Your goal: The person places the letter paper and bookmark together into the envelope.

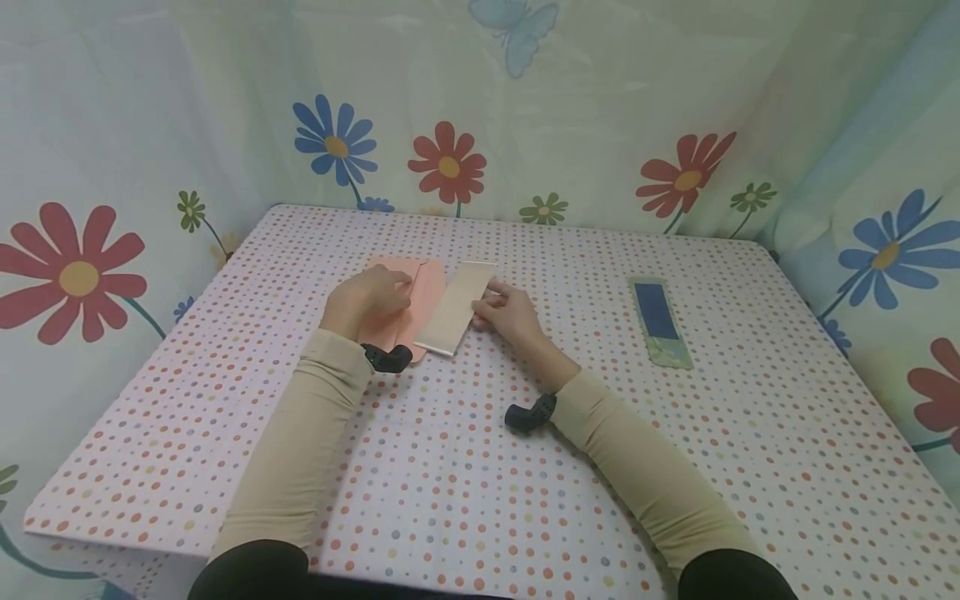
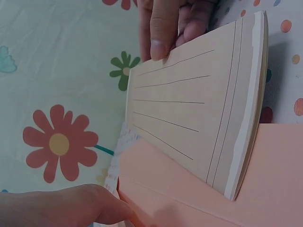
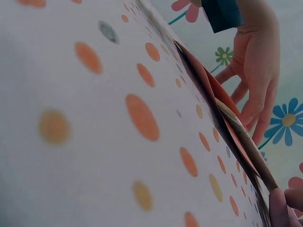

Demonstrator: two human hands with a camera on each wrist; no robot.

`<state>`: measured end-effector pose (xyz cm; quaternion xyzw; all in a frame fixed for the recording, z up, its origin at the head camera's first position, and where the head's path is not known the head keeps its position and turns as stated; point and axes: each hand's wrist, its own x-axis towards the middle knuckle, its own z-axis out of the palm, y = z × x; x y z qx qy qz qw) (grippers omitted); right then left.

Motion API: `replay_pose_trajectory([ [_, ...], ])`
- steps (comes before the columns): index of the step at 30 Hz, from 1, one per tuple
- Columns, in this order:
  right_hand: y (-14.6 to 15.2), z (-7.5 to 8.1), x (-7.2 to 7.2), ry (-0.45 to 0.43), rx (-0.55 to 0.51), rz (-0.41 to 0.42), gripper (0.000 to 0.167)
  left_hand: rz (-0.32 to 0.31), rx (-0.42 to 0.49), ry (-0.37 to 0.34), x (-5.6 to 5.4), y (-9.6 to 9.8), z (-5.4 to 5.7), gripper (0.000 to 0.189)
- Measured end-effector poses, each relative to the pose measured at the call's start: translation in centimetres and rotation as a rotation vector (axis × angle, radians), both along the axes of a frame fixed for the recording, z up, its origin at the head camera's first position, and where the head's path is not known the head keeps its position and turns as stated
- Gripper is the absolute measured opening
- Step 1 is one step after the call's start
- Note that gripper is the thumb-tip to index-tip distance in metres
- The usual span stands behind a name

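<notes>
A salmon-pink envelope [image 1: 431, 292] lies on the table, left of its middle. My left hand [image 1: 369, 297] holds it at the left side, its thumb at the envelope's edge in the left wrist view. My right hand [image 1: 513, 315] pinches the right edge of a folded cream letter paper [image 1: 459, 307], printed with thin lines. That paper slants over the envelope's right part, its near end overlapping the pink. The right wrist view shows the envelope [image 3: 220, 90] edge-on with its layers parted and the paper [image 3: 246, 137] beside them.
To the right lies a pale green card-like piece [image 1: 671, 354] with a dark blue rectangle on it. A dotted cloth covers the table [image 1: 465, 467]. Flowered curtains [image 1: 585, 108] hang behind and at both sides. Black cameras [image 1: 531, 414] sit at both wrists.
</notes>
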<state>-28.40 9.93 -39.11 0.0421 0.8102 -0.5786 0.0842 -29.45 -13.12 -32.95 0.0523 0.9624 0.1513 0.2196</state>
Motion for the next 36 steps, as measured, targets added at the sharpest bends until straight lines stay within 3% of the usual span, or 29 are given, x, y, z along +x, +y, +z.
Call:
replay_pose_trajectory([
  [6, -0.22, -0.02, -0.02, 0.0, 0.115, 0.042, 0.074, -0.019, -0.009, 0.01, -0.06, 0.04, 0.1, 0.057],
  [15, -0.37, -0.06, 0.29, 0.103, 0.239, 0.136, 0.073, 0.045, 0.038, -0.034, -0.13, -0.17, 0.07, 0.055],
  [23, -0.57, -0.12, 0.35, 0.107, 0.338, 0.195, 0.062, -0.008, 0.007, -0.023, -0.32, -0.17, -0.19, 0.054],
  [28, -0.64, -0.16, 0.41, 0.108, 0.337, 0.23, 0.055, -0.041, -0.031, 0.005, -0.58, -0.08, -0.46, 0.054],
  [36, -0.6, 0.11, 0.67, 0.197, 0.391, 0.306, 0.047, -0.049, -0.052, 0.017, -0.56, 0.06, -0.44, 0.053],
])
